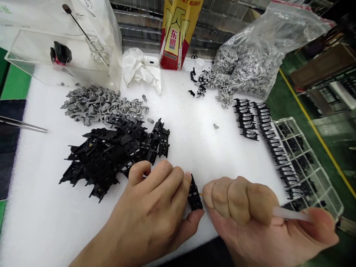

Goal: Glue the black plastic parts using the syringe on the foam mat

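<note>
Place: likely a factory workshop.
White worktop [200, 141]: at the centre, broad and flat.
Black parts [108, 155]: heaped at nine o'clock, many alike.
Grey pieces [96, 105]: piled at ten o'clock.
Clear bag [275, 27]: bulk small components [244, 68], two o'clock.
Green floor [287, 102]: yellow line [306, 114], three o'clock.

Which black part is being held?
The black part in the left hand, pinched between thumb and fingers; others lie in the dark pile, the rows at right or the clear tray.
</note>
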A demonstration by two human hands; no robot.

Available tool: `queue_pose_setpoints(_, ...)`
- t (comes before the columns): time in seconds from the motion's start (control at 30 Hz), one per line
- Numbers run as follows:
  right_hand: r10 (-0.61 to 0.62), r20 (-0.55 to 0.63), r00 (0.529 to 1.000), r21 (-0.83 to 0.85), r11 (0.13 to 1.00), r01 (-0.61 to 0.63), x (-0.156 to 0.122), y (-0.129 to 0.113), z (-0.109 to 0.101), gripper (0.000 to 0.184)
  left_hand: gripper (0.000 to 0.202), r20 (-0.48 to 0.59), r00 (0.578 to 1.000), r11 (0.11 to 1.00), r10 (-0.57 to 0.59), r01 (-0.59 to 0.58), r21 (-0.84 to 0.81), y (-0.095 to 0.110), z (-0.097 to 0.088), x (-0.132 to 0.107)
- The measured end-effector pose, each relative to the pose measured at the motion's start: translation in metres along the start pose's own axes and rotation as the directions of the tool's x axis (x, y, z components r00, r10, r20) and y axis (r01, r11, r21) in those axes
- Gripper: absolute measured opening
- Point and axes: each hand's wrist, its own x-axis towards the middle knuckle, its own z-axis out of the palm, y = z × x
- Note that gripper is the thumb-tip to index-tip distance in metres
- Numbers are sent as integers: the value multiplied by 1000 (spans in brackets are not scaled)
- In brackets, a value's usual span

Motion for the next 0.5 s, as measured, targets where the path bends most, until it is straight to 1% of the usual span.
queue_pose_setpoints(0.2,18,90,996,-56,998,-13,1,-1,-8,66,33,-3,1000,1000,-5,5,15,1,0,-1)
queue_pose_setpoints(0.3,-10,95,995,-86,996,18,1,0,-8,63,33,-1,1000,1000,-4,4,17,2,0,-1)
queue_pose_setpoints(0.4,-27,60,998,-115,993,34,-3,1,-2,61,34,2,1000,1000,2,-2,26,2,1,-2)
queue_pose_setpoints(0.5,-6,42,999,-219,976,16,-9,1,5,58,33,6,1000,1000,9,-9,27,0,2,-4)
